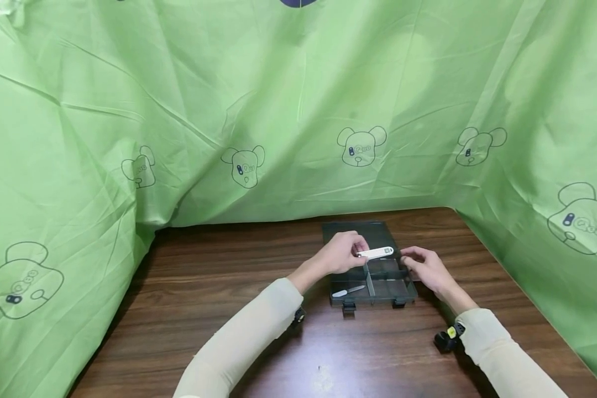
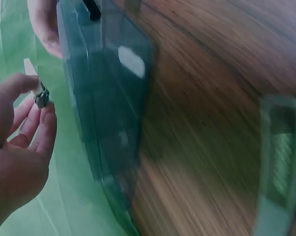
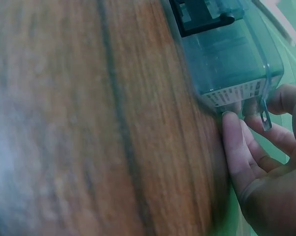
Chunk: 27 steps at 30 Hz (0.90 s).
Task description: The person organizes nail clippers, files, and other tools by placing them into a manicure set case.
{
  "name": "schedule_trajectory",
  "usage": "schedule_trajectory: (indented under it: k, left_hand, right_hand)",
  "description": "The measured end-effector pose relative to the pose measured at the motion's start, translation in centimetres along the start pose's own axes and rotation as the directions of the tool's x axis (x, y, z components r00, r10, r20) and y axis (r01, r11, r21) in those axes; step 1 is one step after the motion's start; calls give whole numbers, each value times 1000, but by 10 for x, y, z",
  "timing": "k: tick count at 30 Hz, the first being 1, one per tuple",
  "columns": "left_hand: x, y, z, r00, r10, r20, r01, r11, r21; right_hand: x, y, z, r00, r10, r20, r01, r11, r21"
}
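My left hand pinches a white nail clipper by its metal end, above a dark see-through compartment box. The clipper's handle points to the right in the head view; its metal end shows between thumb and fingers in the left wrist view. The box lies with its lid folded back at the far side. A small white-handled nail file rests in the front left compartment. My right hand grips the box's right edge, near a labelled side wall.
The box sits on a brown wood-grain table, towards the right. Its front latches hang down. Green cloth with bear drawings hangs around the table's back and sides.
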<state>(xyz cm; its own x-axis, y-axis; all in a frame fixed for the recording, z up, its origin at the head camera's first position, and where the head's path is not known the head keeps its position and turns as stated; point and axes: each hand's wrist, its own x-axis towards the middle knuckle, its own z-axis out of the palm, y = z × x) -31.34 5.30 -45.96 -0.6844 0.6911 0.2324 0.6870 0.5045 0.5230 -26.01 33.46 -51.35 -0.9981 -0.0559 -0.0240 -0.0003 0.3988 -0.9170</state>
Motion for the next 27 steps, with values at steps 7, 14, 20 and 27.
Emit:
schedule_trajectory:
  k: [7, 14, 20, 27]
  left_hand:
    - [15, 10, 20, 999, -31, 36, 29, 998, 55]
    - [19, 16, 31, 996, -80, 28, 75, 986, 147]
    - [18, 13, 31, 995, -96, 2, 95, 983, 158]
    - [3, -4, -2, 1000, -25, -1, 25, 996, 86]
  right_hand:
    - [1, 5, -2, 1000, 15, 10, -15, 1000, 2]
    - [-1, 3, -4, 1000, 21, 12, -21, 1000, 19]
    - [-1, 2, -1, 1000, 7, 12, -8, 999, 47]
    - [-2, 2, -1, 1000, 10, 8, -10, 999, 36]
